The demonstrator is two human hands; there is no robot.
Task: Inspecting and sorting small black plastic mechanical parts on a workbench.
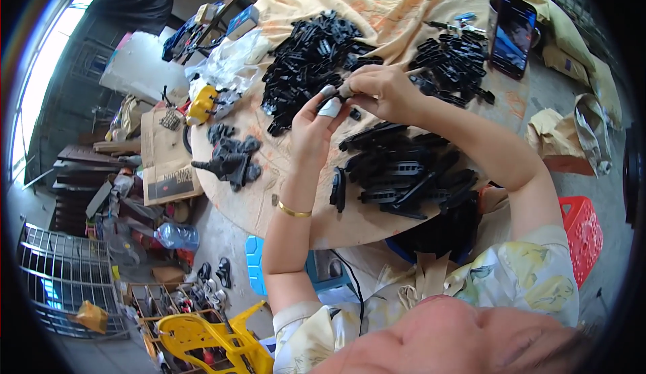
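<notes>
At the far left we saw a wire rack [64,273] on the floor and, nearer, a yellow chair [202,340]. A cardboard sheet [165,155] leaned at the left edge of the round table [269,199]. On the table's left part lay a small pile [229,155] of black parts, and beyond it a clear bag [232,61]. A large pile [306,61] lay further in the middle. Our left hand [313,128], with a white tape on one finger, was raised above the table, its fingers narrow around a small black part [344,92]. Our right hand [380,91] met it there and pinched the same part, fingers closed. Just near of the hands lay long black strips [404,172]. Further right was another pile [454,61], then a phone [513,35]. A red basket [582,236] stood at the near right.
</notes>
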